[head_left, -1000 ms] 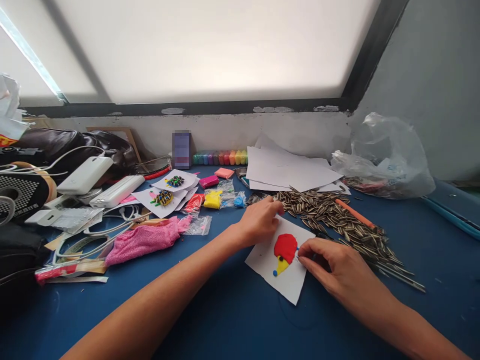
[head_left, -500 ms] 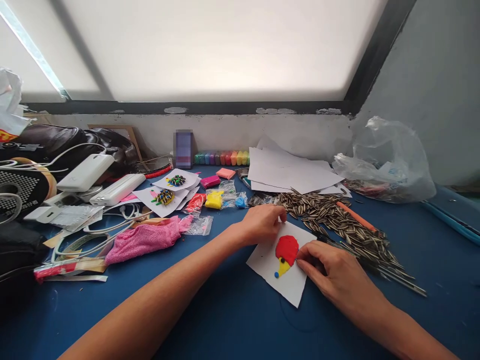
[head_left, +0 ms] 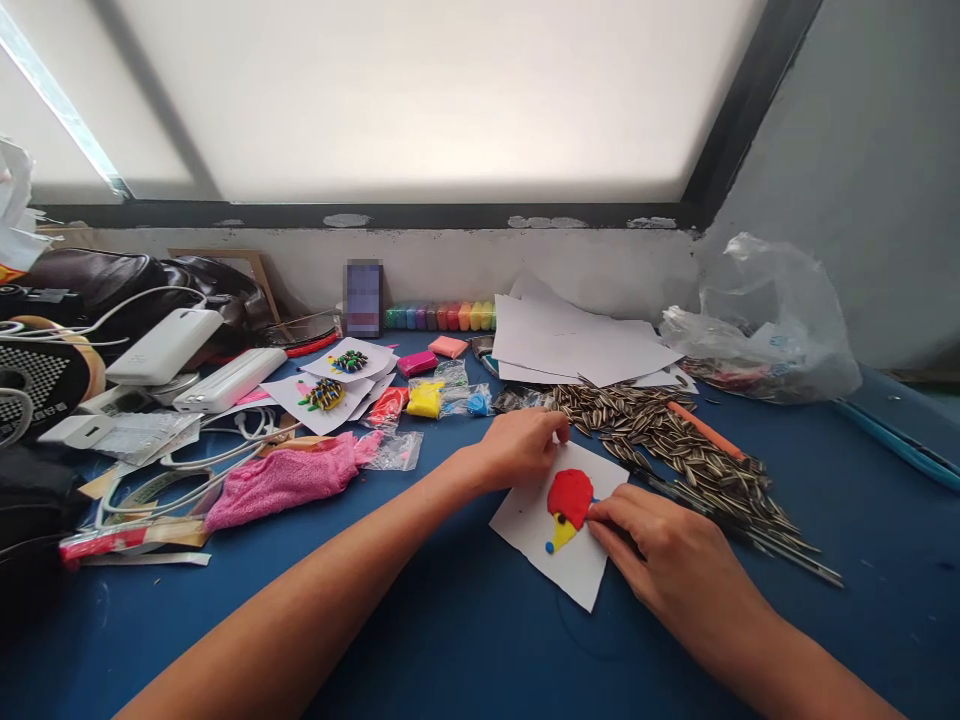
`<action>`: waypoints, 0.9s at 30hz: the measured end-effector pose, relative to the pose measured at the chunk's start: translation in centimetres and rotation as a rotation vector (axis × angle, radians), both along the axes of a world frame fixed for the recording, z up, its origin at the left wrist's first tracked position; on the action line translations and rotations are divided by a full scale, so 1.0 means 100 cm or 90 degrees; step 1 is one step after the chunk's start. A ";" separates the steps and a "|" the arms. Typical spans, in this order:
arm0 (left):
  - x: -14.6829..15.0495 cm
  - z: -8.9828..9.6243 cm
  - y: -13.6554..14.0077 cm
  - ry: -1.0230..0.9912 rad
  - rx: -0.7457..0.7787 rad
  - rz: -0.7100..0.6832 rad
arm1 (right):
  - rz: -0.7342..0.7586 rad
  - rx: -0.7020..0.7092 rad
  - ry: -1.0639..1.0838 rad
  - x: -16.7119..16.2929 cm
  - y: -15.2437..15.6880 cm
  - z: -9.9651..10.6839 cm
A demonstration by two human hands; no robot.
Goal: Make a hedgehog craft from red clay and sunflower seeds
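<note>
A small white sheet of paper (head_left: 530,540) lies tilted on the blue table. Stuck to it is a clay figure with a red rounded body (head_left: 570,496), a yellow pointed snout (head_left: 562,532), a dark eye and a blue ball nose (head_left: 550,547). My left hand (head_left: 527,445) is closed at the paper's upper left edge, its fingertips partly hidden. With thumb and forefinger pinched, my right hand (head_left: 651,530) touches the right side of the red body. A tiny bit of blue clay (head_left: 595,499) shows at those fingertips.
Striped sunflower seeds (head_left: 645,425) are heaped behind the paper, with an orange stick (head_left: 705,430) on them. Bagged clay, such as a yellow lump (head_left: 425,399), lies further left. White sheets (head_left: 577,340), a pink cloth (head_left: 289,483) and power banks (head_left: 232,378) surround the work.
The blue bit now shows beside the red body at my right fingertips, which have shifted slightly. My left hand stays at the paper's edge. The whole view has moved a little.
</note>
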State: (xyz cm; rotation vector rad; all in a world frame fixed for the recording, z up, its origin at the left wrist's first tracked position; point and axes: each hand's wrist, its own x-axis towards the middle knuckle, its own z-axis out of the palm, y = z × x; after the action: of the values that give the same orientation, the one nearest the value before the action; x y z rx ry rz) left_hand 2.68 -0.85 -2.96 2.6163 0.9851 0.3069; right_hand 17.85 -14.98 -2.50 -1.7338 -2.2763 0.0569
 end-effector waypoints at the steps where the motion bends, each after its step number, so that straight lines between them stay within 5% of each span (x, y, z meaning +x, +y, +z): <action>1: 0.000 0.000 0.000 0.001 0.000 0.000 | 0.004 0.009 -0.006 0.000 -0.001 0.000; 11: 0.000 0.001 -0.002 0.018 0.005 0.002 | 0.027 0.065 -0.039 -0.003 -0.015 -0.004; 27: 0.000 0.000 0.000 0.006 -0.002 -0.009 | 0.022 0.024 0.002 0.001 -0.016 -0.006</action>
State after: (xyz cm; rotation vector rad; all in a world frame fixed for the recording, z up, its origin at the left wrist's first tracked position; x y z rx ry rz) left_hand 2.67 -0.84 -2.96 2.6222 0.9696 0.2899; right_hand 17.91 -16.57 -3.12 -1.6747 -2.2907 0.0234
